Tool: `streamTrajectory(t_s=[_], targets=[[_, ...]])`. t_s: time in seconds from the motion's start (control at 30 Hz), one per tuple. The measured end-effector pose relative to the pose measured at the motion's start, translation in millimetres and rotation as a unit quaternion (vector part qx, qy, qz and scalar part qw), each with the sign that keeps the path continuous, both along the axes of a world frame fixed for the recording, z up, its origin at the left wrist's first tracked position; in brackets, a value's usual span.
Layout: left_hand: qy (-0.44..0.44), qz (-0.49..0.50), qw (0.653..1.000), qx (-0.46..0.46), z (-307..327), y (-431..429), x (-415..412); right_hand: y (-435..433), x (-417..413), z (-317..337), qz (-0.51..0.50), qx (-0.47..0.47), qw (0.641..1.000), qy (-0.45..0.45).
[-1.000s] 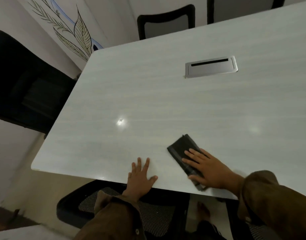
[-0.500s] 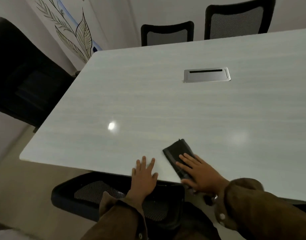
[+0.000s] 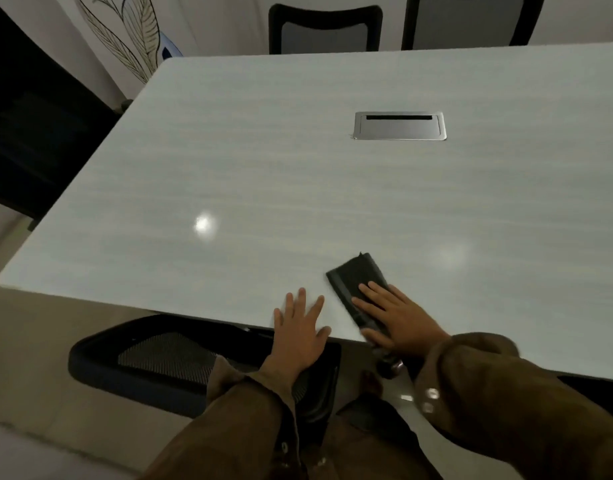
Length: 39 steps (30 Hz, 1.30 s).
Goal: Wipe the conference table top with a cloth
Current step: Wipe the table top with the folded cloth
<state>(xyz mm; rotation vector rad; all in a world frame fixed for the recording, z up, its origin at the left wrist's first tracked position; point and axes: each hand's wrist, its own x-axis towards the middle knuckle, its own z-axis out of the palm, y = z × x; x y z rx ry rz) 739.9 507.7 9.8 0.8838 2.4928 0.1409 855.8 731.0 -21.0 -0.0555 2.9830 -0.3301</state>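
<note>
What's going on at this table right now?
A person is wiping a pale conference table. The right hand lies flat on a dark folded cloth near the table's near edge, pressing it to the surface. The left hand is spread flat on the bare tabletop beside it, apparently for support, not touching the cloth. A metal cable hatch sits further out, shut. Chairs stand around the table.

No readable text, label, brand, number or sign is showing anywhere; the wall (image 3: 100,36) at eleven o'clock is carrying only a leaf drawing, no lettering.
</note>
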Motion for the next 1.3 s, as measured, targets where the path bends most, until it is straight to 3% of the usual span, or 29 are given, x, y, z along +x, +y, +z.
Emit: streamTrajectory(t_s=[0.07,0.17,0.37,0.47,0.53,0.63,0.8,0.87,0.93,1.03,1.1,1.17,1.23,1.3], targets=[[0.027,-0.005,1.000,0.000,-10,-2,5,40,22,-2,0.018,0.004,1.000,0.008],[0.028,0.011,0.999,0.014,-15,-2,10,90,26,0,-0.058,-0.008,0.998,0.011],[0.028,0.036,0.999,-0.002,-15,3,13,144,-97,8,-0.277,-0.014,0.960,-0.033],[0.021,0.043,0.999,-0.012,-11,6,15,136,-151,11,-0.323,-0.021,0.943,-0.080],[0.017,0.050,0.999,-0.005,-9,7,14,115,-162,12,-0.307,-0.025,0.947,-0.086],[0.012,0.065,0.998,0.001,-8,9,17,74,-135,7,-0.194,-0.022,0.979,-0.065],[0.003,0.076,0.997,0.013,-5,10,16,47,-14,-4,0.003,-0.023,1.000,-0.007],[0.004,0.082,0.997,0.011,-5,11,20,64,33,-6,0.033,-0.025,0.999,0.008],[-0.001,0.096,0.995,-0.008,-3,16,24,87,65,-1,0.009,-0.013,1.000,0.013],[-0.024,0.104,0.994,-0.022,6,42,29,99,71,10,-0.171,-0.023,0.985,-0.011],[-0.030,0.033,0.999,-0.009,9,60,36,79,50,16,-0.319,-0.042,0.947,-0.016],[-0.024,-0.048,0.999,-0.003,5,72,46,52,23,21,-0.399,-0.066,0.914,-0.040],[-0.002,-0.072,0.997,-0.009,-4,72,53,31,17,23,-0.373,-0.066,0.924,-0.059],[-0.002,-0.067,0.998,0.000,-7,68,50,29,37,26,-0.258,-0.064,0.961,-0.080]])
